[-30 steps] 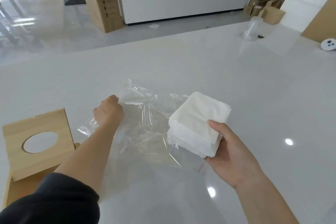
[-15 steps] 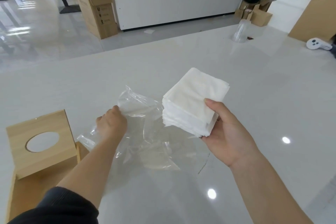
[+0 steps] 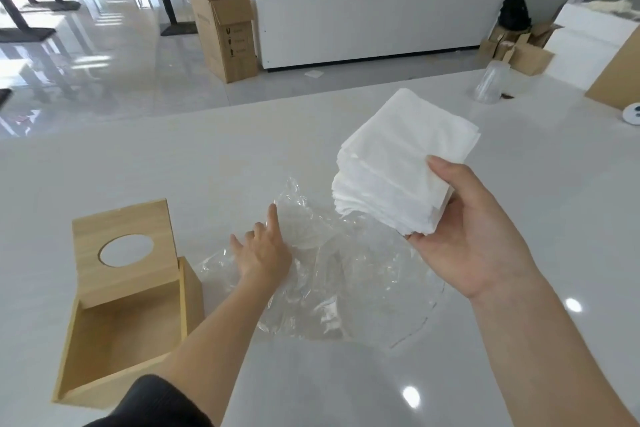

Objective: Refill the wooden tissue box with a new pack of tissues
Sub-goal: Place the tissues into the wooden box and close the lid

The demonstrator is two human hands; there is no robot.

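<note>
Tissues (image 3: 398, 163) in right hand (image 3: 471, 236) grip; left hand (image 3: 263, 253) splayed; no legible writing.

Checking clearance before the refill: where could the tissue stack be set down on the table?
Bare table lies right of the clear plastic wrapper, below the right hand holding the tissue stack; also beyond the wooden tissue box. It is crowded between box and wrapper, where the open left hand rests.
</note>
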